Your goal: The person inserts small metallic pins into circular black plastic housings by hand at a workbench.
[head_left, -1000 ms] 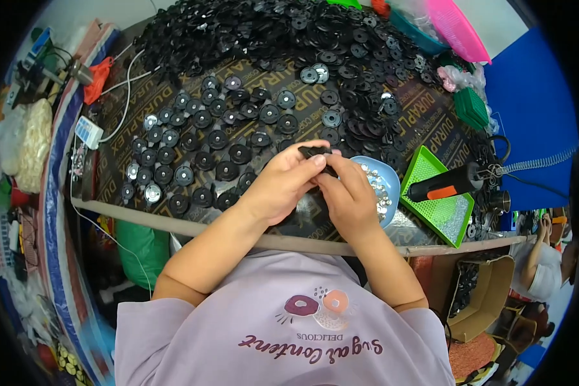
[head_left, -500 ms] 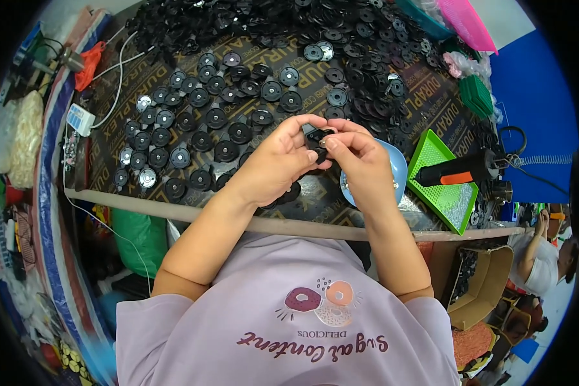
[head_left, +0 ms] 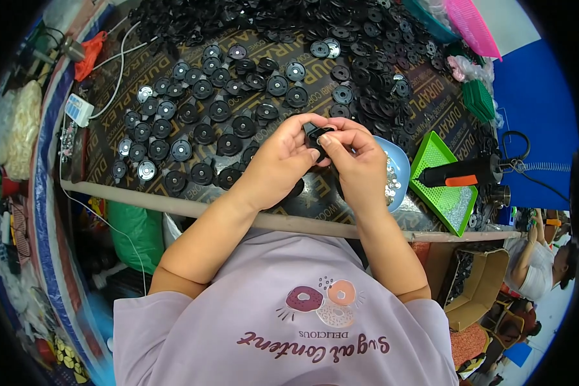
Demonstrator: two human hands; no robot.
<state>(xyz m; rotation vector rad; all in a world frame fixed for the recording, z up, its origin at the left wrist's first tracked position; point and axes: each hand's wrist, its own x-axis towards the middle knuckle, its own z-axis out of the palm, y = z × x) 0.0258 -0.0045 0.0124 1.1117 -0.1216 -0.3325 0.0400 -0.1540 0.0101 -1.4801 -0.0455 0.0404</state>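
Between my two hands, over the front of the table, is a small black plastic part with a rounded end. My left hand grips it with thumb and fingers from the left. My right hand pinches at its near side, and fingertips of both hands hide much of it. A small light piece seems to show by the right thumb, too small to name. Beside my right hand stands a blue dish with small shiny metal pieces in it. Left of my hands lie several round black parts with tabs.
A large heap of black parts covers the table's far side. At right, a black electric screwdriver with an orange trigger lies across a green tray. A pink basket sits far right, a cardboard box below the table edge.
My right hand has turned slightly and its fingers have closed further over the black part. More of the blue dish's metal pieces now shows. The view has shifted a little.
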